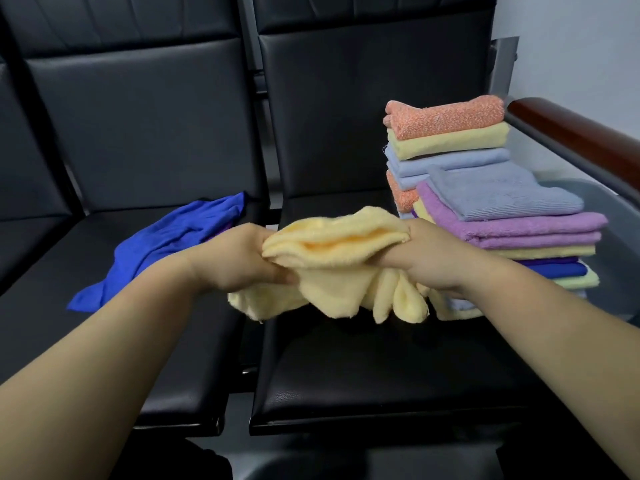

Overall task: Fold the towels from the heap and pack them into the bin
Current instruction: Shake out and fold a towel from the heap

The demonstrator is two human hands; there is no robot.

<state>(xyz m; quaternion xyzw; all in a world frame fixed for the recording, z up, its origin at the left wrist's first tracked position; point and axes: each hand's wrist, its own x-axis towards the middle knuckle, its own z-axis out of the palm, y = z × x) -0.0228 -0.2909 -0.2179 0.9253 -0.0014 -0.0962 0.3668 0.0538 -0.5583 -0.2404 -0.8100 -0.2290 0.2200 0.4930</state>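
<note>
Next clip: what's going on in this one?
A person holds a bunched yellow towel in the air above the black seats. The left hand and right hand each grip one end of it, and it is not yet folded. A crumpled blue towel lies on the seat to the left. On the right, folded towels are stacked high in the grey bin.

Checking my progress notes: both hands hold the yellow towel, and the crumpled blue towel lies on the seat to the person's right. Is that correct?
One slip: the head view shows the crumpled blue towel on the seat to the person's left, not right. The left hand and right hand do both hold the yellow towel.
</note>
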